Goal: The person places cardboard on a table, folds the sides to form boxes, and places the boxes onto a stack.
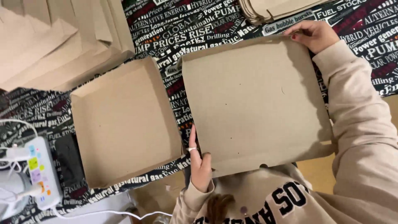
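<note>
Flat cardboard box panel (257, 103), plain brown, matte, nearly square; lies tilted slightly, long edges running from the near side toward the far side of the worktop (174, 33). Left hand (200, 161) grips its near-left corner, fingers along the edge, ring visible. Right hand (313, 34) clamps the far-right corner; fingertips hidden behind the board. Hands well apart. Panel's near edge overlaps the person's sweatshirt. Just left, an open cardboard tray (124, 124) with raised walls. Worktop covered in printed black cloth. Stacked cardboard sheets (54, 41) far left, partly cut off. White power strip (39, 172) at left edge.
</note>
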